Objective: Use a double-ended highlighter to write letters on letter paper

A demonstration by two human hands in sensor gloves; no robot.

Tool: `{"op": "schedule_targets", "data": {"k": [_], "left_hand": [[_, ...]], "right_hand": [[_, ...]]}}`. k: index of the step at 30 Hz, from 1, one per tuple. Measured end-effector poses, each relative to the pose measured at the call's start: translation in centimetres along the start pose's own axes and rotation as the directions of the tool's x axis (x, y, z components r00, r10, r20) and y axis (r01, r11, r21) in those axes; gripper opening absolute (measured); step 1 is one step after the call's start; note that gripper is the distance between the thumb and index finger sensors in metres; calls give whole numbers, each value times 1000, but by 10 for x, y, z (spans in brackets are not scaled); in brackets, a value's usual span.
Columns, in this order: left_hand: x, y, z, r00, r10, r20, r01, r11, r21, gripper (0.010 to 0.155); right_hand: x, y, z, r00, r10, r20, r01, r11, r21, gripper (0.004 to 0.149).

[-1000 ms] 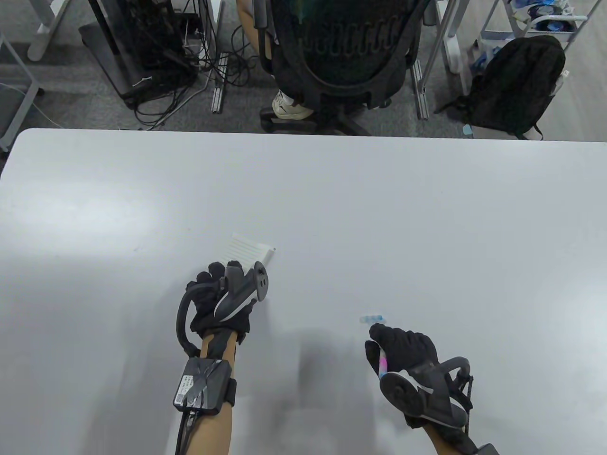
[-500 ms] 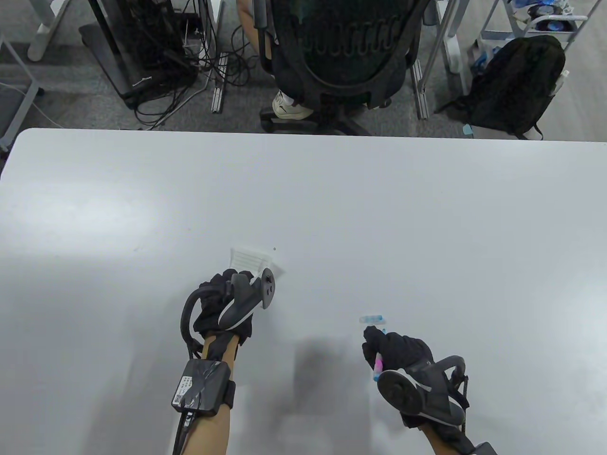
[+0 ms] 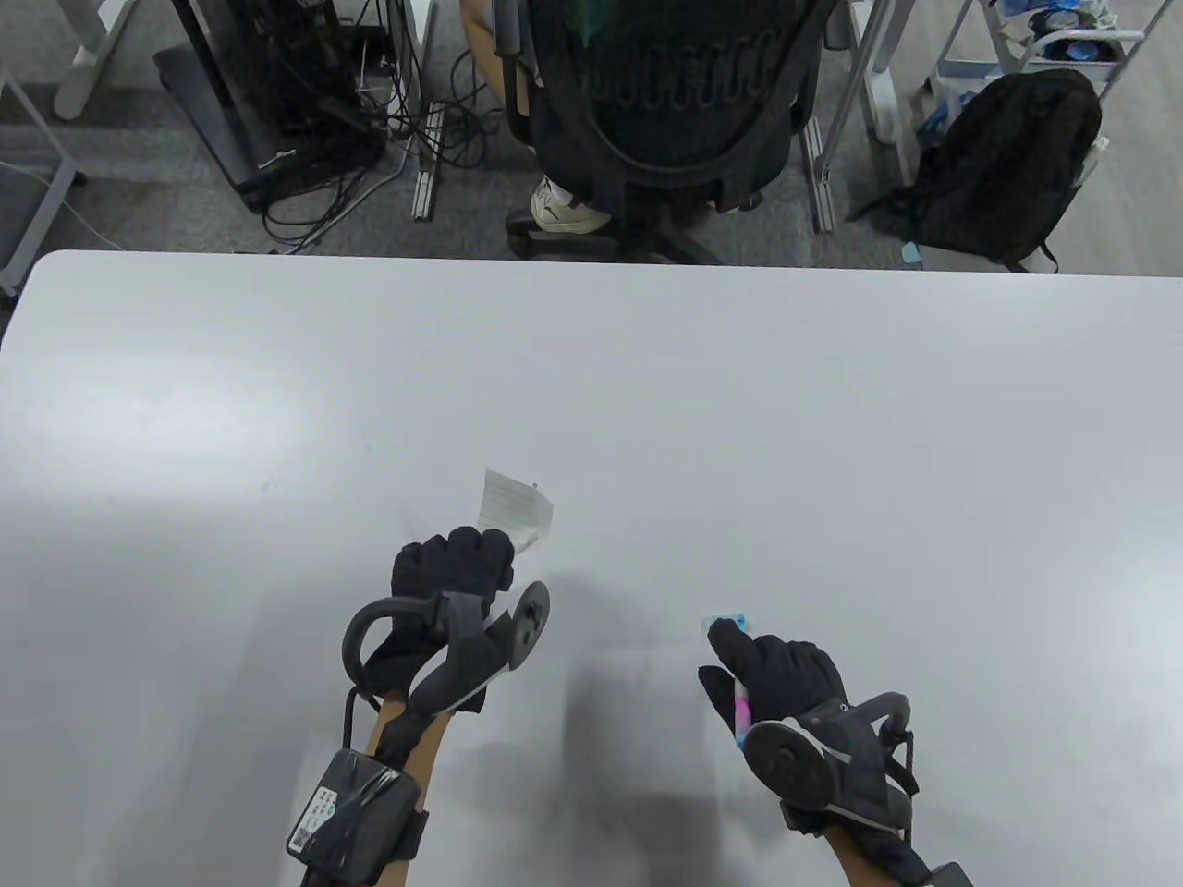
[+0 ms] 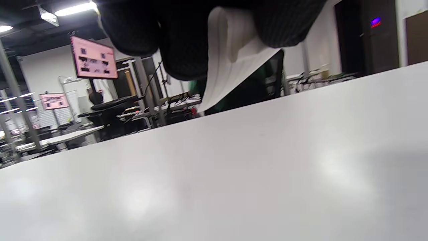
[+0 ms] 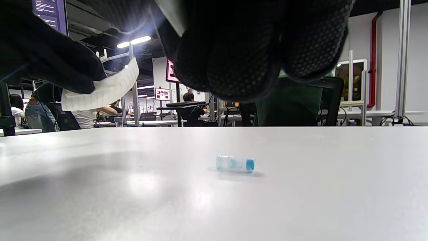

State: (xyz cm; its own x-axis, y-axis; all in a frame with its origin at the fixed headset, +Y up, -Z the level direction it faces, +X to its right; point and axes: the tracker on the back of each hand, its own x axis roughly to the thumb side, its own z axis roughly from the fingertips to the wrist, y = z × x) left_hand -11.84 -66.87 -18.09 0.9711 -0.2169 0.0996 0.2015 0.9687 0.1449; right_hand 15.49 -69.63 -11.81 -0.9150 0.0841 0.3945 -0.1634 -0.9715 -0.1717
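Note:
My left hand [image 3: 453, 565] grips a small sheet of lined letter paper [image 3: 514, 506] and holds it lifted off the white table [image 3: 739, 416]. In the left wrist view the paper [image 4: 230, 63] hangs bent from my curled fingers [image 4: 187, 40]. My right hand [image 3: 772, 670] is closed round the pink and blue highlighter [image 3: 742, 713], low near the table's front. The highlighter's clear blue cap [image 3: 725, 622] lies loose on the table just beyond my right fingertips; it shows as a cap [image 5: 235, 164] in the right wrist view, with the paper [image 5: 100, 90] raised at the left.
Beyond the table's far edge stands a black office chair [image 3: 661, 102] with a person's shoe [image 3: 564, 208] beside it. A black backpack [image 3: 1003, 166] sits on the floor at the right, cables and a stand [image 3: 305, 120] at the left.
My left hand has pulled back and turned, closing on the paper and lifting it from flat on the table. My right hand has stayed about where it was, still holding the highlighter.

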Motion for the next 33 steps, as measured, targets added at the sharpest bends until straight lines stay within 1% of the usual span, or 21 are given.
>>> {"op": "schedule_targets", "data": {"k": [1, 3, 5, 6, 9, 13, 15, 17, 19, 23, 26, 28, 33], "left_hand": [[6, 5, 8, 999, 4, 38, -4, 1000, 17, 39], [14, 9, 20, 997, 8, 77, -11, 999, 36, 39], [24, 11, 33, 991, 11, 136, -17, 999, 43, 39], [31, 11, 40, 984, 15, 176, -24, 998, 50, 39], [45, 4, 54, 968, 10, 249, -22, 999, 47, 39], [64, -8, 65, 944, -56, 326, 47, 998, 37, 39], [71, -14, 68, 926, -49, 373, 49, 999, 9, 39], [77, -18, 71, 907, -68, 415, 71, 997, 7, 39], [82, -22, 72, 898, -91, 431, 95, 995, 12, 39], [90, -33, 74, 871, -86, 483, 118, 992, -36, 39], [93, -36, 72, 859, -109, 500, 155, 987, -50, 39], [93, -36, 72, 861, -94, 500, 146, 987, -65, 40], [89, -35, 69, 857, -44, 513, 145, 977, -158, 50]], "right_hand": [[-1, -1, 0, 1000, 6, -1, -6, 1000, 1, 56], [-3, -3, 1, 1000, 13, -5, -13, 1000, -21, 56], [-5, -5, 1, 1000, 18, -11, -19, 999, -43, 54], [-7, -5, 1, 1000, 19, -15, -19, 999, -50, 54], [-10, -6, 1, 999, 7, -31, -8, 999, -49, 53], [-15, -5, 1, 999, -16, -49, 14, 999, -40, 52], [-15, -4, 2, 999, -14, -47, 13, 999, -39, 52], [-15, -4, 2, 999, -11, -46, 9, 999, -30, 52], [-15, -3, 2, 999, -11, -43, 10, 1000, -25, 53], [-13, 0, 0, 999, -34, -30, 35, 999, 21, 54], [-12, 2, -1, 999, -39, -19, 40, 997, 65, 53], [-11, 3, -1, 1000, -29, -12, 29, 998, 56, 52], [-9, 3, -1, 1000, -27, -2, 27, 998, 57, 51]]}}
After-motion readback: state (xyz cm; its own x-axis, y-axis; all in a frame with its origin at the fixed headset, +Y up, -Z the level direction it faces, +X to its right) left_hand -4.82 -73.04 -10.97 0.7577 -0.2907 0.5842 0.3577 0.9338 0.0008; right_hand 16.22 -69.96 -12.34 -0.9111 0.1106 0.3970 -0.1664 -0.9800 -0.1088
